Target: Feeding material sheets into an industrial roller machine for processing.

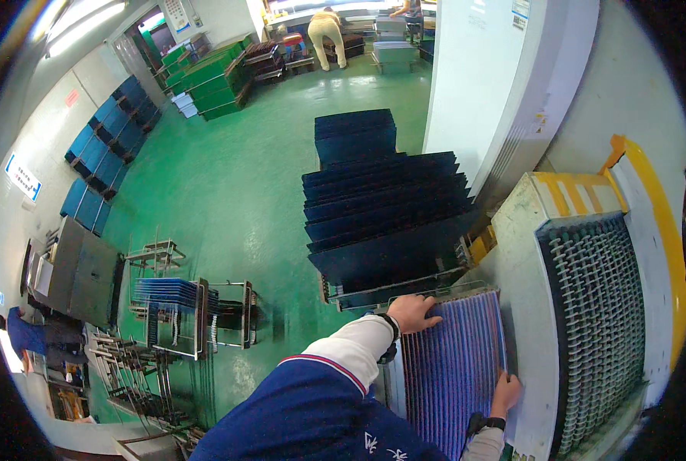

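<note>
A stack of thin purple-blue ribbed panels [454, 361] stands on edge in a metal rack beside a machine. My left hand [412, 313] rests on the stack's far left corner, fingers spread over the panel edges. At the stack's right side, near the front, my right hand [506, 392] grips the panel edge with its fingers curled on it. Both wrists wear dark bands, and the left sleeve is white and navy.
A cart of dark blue panels [385, 219] stands just beyond the stack. The machine's mesh conveyor [600, 300] with yellow trim lies to the right. Wire racks [178, 307] stand on the green floor at left. Other people work at the far back and lower left.
</note>
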`<state>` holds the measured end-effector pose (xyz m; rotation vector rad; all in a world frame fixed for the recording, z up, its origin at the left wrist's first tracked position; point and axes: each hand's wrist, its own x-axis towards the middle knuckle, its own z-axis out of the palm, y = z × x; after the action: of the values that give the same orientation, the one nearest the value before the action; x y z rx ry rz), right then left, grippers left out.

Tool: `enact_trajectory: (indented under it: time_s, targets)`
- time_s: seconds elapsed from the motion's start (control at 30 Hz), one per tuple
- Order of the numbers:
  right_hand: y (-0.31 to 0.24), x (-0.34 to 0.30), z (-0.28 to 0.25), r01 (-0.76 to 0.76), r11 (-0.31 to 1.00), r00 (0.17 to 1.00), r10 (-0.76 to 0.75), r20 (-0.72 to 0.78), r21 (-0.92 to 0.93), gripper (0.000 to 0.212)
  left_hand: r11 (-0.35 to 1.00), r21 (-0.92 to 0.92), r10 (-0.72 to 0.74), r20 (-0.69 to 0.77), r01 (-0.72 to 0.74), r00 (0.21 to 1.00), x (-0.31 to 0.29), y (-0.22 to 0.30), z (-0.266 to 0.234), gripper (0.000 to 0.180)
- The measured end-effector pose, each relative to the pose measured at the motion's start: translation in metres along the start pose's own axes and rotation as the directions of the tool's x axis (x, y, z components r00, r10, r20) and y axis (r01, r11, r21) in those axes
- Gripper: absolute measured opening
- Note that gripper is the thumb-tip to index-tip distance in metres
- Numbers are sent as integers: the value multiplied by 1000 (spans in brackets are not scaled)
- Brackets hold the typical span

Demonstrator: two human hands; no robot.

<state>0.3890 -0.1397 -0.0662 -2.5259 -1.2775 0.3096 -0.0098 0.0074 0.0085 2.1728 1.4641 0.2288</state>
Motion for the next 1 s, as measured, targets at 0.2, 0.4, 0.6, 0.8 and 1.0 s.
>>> enact_trajectory:
  time_s: [0.2,0.4,0.6,0.8,1.0]
  targets:
    - [-6,-1,-2,-11,1000,1000,11,-8,-4,37,1000,0,-31,37,31,999,-3,5,-11,61]
    - [-11,-3,-4,-44,999,999,44,-13,1,37,1000,8,-7,1,7,1000,-2,2,-5,61]
    - [-14,-4,-9,-58,998,998,58,10,11,38,999,8,-31,39,31,999,0,6,-9,60]
    - [2,5,5,-23,1000,999,23,-25,12,37,1000,23,-7,17,6,1000,0,3,-1,62]
    - [-1,0,10,-6,1000,998,6,-57,-7,39,1000,14,-19,25,18,1000,-5,-4,-1,63]
